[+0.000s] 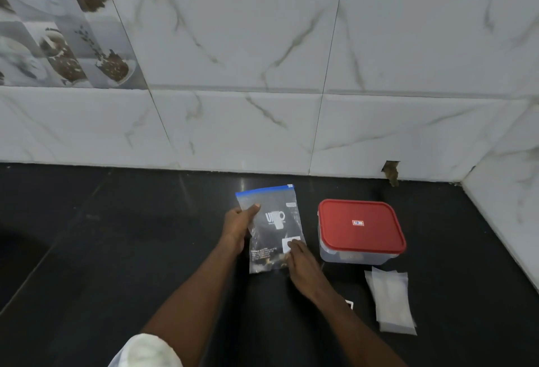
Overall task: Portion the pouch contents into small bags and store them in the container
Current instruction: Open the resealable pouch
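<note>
Thumb of left hand [237,228] pins pouch [272,228] (right hand [302,264] at its bottom).

The person shows 2 bare forearms, uncovered from wrist to elbow. The left hand [237,228] and right hand [303,269] carry no gloves, rings, watch or bands that can be made out. A white short sleeve [145,350], soft and slightly creased, covers the left upper arm at the bottom edge. Fingernails on the left fingers [256,207] look short.

Black countertop [116,250], marble-tiled wall [262,46], chipped tile hole [390,172].
</note>
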